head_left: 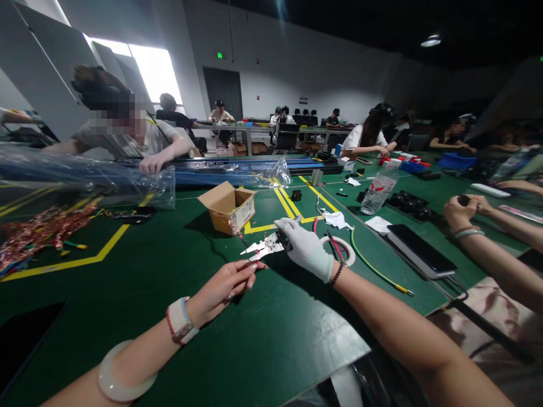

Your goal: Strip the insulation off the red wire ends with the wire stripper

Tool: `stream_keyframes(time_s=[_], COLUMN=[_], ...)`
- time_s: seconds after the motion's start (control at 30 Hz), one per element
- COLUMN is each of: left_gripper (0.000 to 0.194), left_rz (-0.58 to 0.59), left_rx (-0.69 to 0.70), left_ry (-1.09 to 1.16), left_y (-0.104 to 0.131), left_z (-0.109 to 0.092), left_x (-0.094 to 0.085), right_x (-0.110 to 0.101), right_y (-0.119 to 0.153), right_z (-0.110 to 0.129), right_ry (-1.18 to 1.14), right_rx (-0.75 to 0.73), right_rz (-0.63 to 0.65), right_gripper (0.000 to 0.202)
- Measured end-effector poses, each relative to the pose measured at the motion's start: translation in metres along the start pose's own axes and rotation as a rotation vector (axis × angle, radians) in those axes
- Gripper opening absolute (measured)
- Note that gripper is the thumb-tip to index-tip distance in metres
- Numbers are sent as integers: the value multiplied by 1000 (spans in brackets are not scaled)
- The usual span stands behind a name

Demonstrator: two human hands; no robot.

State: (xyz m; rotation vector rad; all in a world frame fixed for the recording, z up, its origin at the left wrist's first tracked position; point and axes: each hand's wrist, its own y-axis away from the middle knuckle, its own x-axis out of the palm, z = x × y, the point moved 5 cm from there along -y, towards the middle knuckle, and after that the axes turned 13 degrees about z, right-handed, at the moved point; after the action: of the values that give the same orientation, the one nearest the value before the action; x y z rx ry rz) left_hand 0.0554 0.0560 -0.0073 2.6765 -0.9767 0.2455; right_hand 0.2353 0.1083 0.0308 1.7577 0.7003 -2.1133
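My right hand (pixel 307 249), in a whitish glove, is closed around the dark handles of wire strippers (pixel 265 246). Their silver jaws point left, above the table. Just below the jaws, my bare left hand (pixel 231 285) pinches a small red piece (pixel 262 265) that looks like a wire end; most of it is hidden by the fingers. Beyond the tool stands an opened cardboard box (pixel 229 212) with its flaps up. A roll of tape (pixel 348 251) lies right of the glove, beside a yellow-green wire (pixel 369 264) with a metal end.
Stripped copper wires (pixel 46 232) are heaped at the left. A water bottle (pixel 377 192) and a black phone (pixel 419 249) are at the right, near another person's hands (pixel 462 215). Across the table, a person's hand (pixel 155 162) rests on plastic-wrapped lengths (pixel 203 172).
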Motion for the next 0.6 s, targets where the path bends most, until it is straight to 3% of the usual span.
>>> stream_keyframes(time_s=[0.37,0.6], left_gripper=[38,42], left_rz=[-10,-19], left_rx=[-1,-4], left_ry=[-9,-13], left_y=[1,1], left_z=[-1,0], left_x=[0,2], right_x=[7,9], right_y=[2,0], right_z=[14,20], right_ry=[-266,-169], right_rx=[-66,-167], right_rz=[12,-59], right_gripper=[81,80])
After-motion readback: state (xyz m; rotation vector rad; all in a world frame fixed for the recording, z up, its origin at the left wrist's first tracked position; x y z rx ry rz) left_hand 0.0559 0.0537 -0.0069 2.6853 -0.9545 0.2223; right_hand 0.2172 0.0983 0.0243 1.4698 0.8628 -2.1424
